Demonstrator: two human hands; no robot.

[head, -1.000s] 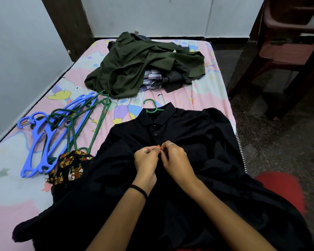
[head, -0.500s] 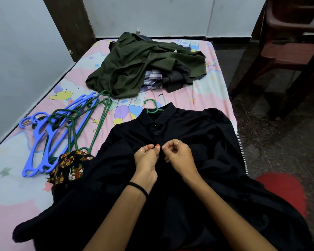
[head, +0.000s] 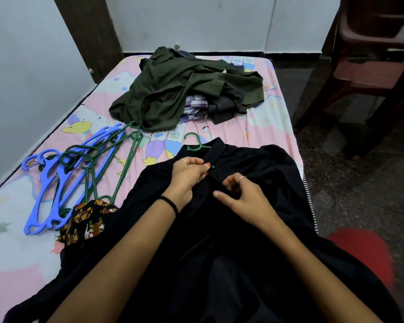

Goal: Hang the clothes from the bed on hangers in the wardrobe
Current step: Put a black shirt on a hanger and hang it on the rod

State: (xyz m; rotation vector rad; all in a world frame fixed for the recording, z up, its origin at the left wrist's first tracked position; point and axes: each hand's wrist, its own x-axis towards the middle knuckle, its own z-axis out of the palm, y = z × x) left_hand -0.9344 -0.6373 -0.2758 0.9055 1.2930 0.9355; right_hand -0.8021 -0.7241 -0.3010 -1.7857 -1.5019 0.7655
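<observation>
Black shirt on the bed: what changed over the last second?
Both hands moved up the black shirt toward the collar. The left hand now pinches the placket by the top button; the right hand has separated, fingers loosely curled on the fabric. The green hanger, the spare hangers and the green pile stayed put.

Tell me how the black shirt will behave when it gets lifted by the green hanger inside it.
The black shirt looks thin and creased, so it will probably droop limply from the green hanger. Its long body trails off the bed, so the hem may drag. Only the top is buttoned, so the front might gape.
</observation>
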